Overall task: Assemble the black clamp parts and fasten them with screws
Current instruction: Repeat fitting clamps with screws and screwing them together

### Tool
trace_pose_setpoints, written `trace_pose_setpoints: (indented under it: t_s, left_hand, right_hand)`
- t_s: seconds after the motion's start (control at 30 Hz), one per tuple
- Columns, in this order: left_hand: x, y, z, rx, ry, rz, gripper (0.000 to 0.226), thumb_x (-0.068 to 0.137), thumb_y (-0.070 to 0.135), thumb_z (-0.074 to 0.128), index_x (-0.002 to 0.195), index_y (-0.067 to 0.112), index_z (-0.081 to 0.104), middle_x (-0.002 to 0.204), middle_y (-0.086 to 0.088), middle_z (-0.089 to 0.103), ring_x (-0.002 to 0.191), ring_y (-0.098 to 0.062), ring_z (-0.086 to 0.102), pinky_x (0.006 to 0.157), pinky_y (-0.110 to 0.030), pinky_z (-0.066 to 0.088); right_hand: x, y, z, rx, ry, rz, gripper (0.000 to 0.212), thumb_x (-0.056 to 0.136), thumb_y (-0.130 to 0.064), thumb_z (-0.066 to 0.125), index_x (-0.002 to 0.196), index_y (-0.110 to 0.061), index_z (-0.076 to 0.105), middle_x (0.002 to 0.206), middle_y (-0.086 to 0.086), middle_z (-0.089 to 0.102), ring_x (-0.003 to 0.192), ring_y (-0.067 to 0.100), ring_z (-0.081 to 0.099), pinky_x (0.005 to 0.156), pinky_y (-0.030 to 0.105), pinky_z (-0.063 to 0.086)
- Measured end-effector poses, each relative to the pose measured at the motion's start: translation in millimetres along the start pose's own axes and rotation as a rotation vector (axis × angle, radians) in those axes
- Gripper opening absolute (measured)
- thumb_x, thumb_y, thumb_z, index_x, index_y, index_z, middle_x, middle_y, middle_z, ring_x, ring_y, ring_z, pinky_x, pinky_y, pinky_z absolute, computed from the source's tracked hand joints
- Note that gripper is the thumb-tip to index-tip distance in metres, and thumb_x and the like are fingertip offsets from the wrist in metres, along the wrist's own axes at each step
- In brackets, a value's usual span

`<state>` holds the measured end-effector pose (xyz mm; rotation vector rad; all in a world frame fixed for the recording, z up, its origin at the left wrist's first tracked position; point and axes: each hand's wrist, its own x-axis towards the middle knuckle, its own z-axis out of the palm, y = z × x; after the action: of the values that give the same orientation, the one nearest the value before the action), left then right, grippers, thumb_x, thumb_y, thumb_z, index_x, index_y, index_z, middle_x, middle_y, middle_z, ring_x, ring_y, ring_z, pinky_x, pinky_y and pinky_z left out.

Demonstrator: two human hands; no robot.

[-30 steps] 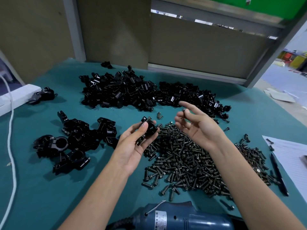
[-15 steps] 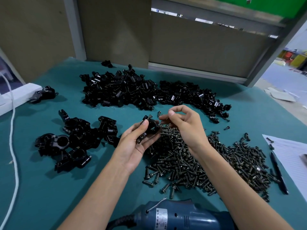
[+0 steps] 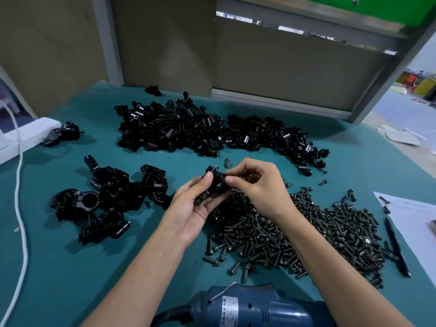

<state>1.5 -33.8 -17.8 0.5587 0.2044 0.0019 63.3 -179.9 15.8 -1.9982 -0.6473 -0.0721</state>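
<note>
Teal-topped table (image 3: 59, 267): heaps of black clamp parts (image 3: 179, 131), assembled clamps (image 3: 101, 199), screws (image 3: 306, 232), blue drill (image 3: 259, 308), pen (image 3: 396, 246), paper (image 3: 415, 223), white cord (image 3: 19, 204).

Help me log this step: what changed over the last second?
The right hand moved left from above the screw pile, its fingers curling to pinch at the clamp part. The left hand kept gripping that part; the screw pile and blue drill stayed put.

Held in left hand (image 3: 188, 210): black clamp (image 3: 216, 183); right hand (image 3: 260, 188) pinches its side, above screw pile (image 3: 306, 230)
</note>
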Motion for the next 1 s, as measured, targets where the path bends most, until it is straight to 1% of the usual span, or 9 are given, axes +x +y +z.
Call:
trace_pose_setpoints:
  t_s: [0.1, 0.2, 0.37, 0.43, 0.5, 0.57, 0.63, 0.77, 1.0]
  left_hand:
    - [0, 1, -1, 0.0, -0.018, -0.002, 0.046, 0.079, 0.016, 0.066, 0.118, -0.008, 0.059, 0.112, -0.022, 0.07, 0.1, -0.03, 0.071, 0.075, -0.03, 0.06]
    - [-1, 1, -1, -0.004, -0.028, 0.009, 0.045, 0.08, 0.017, 0.066, 0.118, -0.006, 0.059, 0.112, -0.021, 0.071, 0.1, -0.031, 0.071, 0.077, -0.034, 0.061]
    - [0, -1, -3, -0.079, 0.005, -0.007, 0.039, 0.078, 0.012, 0.066, 0.113, -0.002, 0.056, 0.115, -0.023, 0.069, 0.103, -0.037, 0.07, 0.078, -0.038, 0.061]
    - [0, 1, -3, -0.121, 0.019, -0.031, 0.037, 0.079, 0.01, 0.066, 0.112, -0.003, 0.056, 0.117, -0.024, 0.068, 0.105, -0.039, 0.068, 0.079, -0.039, 0.061]
    - [0, 3, -3, -0.16, 0.022, -0.045, 0.043, 0.08, 0.009, 0.065, 0.119, -0.007, 0.055, 0.117, -0.025, 0.068, 0.105, -0.039, 0.068, 0.08, -0.038, 0.061]
    - [0, 4, -4, -0.179, 0.033, -0.04, 0.05, 0.082, 0.009, 0.064, 0.126, -0.009, 0.051, 0.117, -0.025, 0.068, 0.105, -0.037, 0.069, 0.079, -0.037, 0.061]
    - [1, 5, -4, -0.174, 0.059, -0.023, 0.053, 0.082, 0.008, 0.063, 0.13, -0.01, 0.048, 0.116, -0.026, 0.068, 0.105, -0.036, 0.069, 0.078, -0.036, 0.061]
    - [5, 3, -6, -0.118, 0.092, 0.005, 0.043, 0.088, 0.006, 0.06, 0.127, -0.008, 0.049, 0.115, -0.028, 0.067, 0.105, -0.034, 0.069, 0.078, -0.036, 0.061]
    - [9, 1, -11, 0.046, 0.075, 0.042, 0.045, 0.067, -0.001, 0.071, 0.11, -0.004, 0.058, 0.094, -0.015, 0.074, 0.088, -0.024, 0.073, 0.078, -0.031, 0.061]
  right_hand:
    - [-2, -5, -5, 0.018, -0.027, 0.025, 0.016, 0.088, -0.028, 0.07, 0.09, -0.014, 0.077, 0.09, -0.001, 0.072, 0.088, 0.021, 0.065, 0.084, 0.044, 0.053]
    - [-8, -15, -16, -0.115, -0.047, -0.01, 0.032, 0.093, -0.039, 0.056, 0.12, -0.027, 0.07, 0.105, -0.01, 0.068, 0.096, 0.003, 0.061, 0.086, 0.027, 0.05]
    - [-63, -34, -42, -0.481, -0.384, -0.045, 0.052, 0.091, -0.067, 0.032, 0.126, -0.041, 0.06, 0.084, -0.01, 0.072, 0.05, -0.006, 0.056, 0.05, 0.009, 0.047]
    - [-96, -34, -44, -0.684, -0.643, 0.025, 0.08, 0.076, -0.091, 0.009, 0.141, -0.051, 0.034, 0.098, -0.008, 0.071, 0.06, -0.01, 0.056, 0.071, 0.013, 0.052]
    - [-126, -26, -38, -0.884, -0.724, -0.048, 0.083, 0.074, -0.094, 0.014, 0.147, -0.054, 0.016, 0.104, -0.009, 0.065, 0.08, 0.0, 0.058, 0.083, 0.023, 0.054]
    - [-147, -19, -26, -1.042, -0.61, -0.132, 0.077, 0.076, -0.079, 0.051, 0.142, -0.04, 0.042, 0.072, -0.009, 0.059, 0.057, 0.005, 0.055, 0.054, 0.014, 0.049]
    - [-164, -16, -23, -1.036, -0.381, -0.221, 0.061, 0.083, -0.069, 0.051, 0.125, -0.025, 0.05, 0.055, -0.012, 0.05, 0.043, 0.006, 0.049, 0.041, 0.011, 0.039]
    - [-167, -13, -26, -0.996, -0.268, -0.338, 0.061, 0.099, -0.062, 0.012, 0.116, -0.027, 0.058, 0.061, -0.016, 0.057, 0.05, 0.0, 0.055, 0.051, 0.009, 0.047]
    - [-121, -2, -67, -0.711, 0.326, -0.528, 0.044, 0.087, -0.025, 0.062, 0.124, -0.001, 0.06, 0.095, -0.004, 0.068, 0.081, 0.009, 0.055, 0.077, 0.024, 0.047]
